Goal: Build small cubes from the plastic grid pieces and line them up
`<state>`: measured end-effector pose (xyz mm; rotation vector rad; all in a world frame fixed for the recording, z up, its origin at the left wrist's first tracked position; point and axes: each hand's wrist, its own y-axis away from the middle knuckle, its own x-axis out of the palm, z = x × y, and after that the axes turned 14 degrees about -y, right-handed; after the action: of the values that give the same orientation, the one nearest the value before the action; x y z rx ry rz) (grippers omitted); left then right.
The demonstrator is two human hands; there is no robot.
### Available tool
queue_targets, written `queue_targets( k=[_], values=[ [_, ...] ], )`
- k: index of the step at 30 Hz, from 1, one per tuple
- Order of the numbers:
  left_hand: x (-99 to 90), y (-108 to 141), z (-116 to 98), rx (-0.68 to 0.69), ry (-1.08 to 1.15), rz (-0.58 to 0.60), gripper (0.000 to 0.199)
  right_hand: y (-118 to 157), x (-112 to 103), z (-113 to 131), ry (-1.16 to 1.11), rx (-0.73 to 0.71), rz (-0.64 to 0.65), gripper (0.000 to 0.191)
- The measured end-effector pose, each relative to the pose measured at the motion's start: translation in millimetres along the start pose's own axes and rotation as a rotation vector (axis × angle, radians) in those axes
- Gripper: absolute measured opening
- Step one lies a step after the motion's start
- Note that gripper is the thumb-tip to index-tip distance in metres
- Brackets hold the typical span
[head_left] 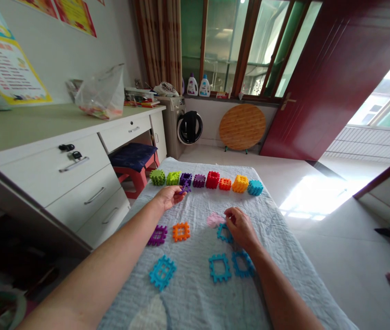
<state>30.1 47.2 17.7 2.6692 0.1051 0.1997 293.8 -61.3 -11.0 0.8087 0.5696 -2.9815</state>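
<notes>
My left hand [171, 197] reaches to the far part of the cloth, its fingers closed on a purple toothed panel [186, 187]. This panel is held just in front of a dark purple block cube [186, 178]. My right hand [239, 223] is over the right side of the cloth with its fingers curled in; anything inside them is hidden. Beside it is a blue square frame panel [224, 233], partly covered by the hand. Closer to me are a blue frame panel [220, 268], another blue panel [242, 264] and a blue window panel [162, 272].
Along the far edge runs a row of block cubes, including a red cube [212, 179] and a yellow cube [240, 184]. An orange panel [181, 232] and a purple panel [158, 235] lie left of centre. White drawers [88, 183] and a stool [135, 158] border the left.
</notes>
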Motion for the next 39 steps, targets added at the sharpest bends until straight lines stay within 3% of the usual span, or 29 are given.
queue_targets(
  k=[6, 11, 18, 27, 33, 39],
  values=[
    [-15.7, 7, 4, -0.023, -0.331, 0.01, 0.019, 0, 1, -1, 0.01, 0.013, 0.004, 0.018],
    [-25.1, 6, 7, 0.01, -0.55, -0.052, 0.021, 0, 1, -1, 0.013, 0.013, 0.007, 0.017],
    [-31.4, 9, 10, 0.094, -0.647, -0.092, 0.018, 0, 1, -2, 0.005, 0.004, 0.013, 0.016],
    [-23.4, 13, 8, 0.043, -0.485, -0.057, 0.012, 0, 1, -1, 0.0, 0.009, 0.005, 0.016],
    [-18.2, 13, 4, 0.055, -0.167, -0.016, 0.008, 0, 1, -1, 0.007, 0.013, 0.01, 0.016],
    [4.3, -8, -8, 0.034, 0.167, -0.062, 0.009, 0, 1, 1, 0.009, 0.025, 0.021, 0.016]
  ],
)
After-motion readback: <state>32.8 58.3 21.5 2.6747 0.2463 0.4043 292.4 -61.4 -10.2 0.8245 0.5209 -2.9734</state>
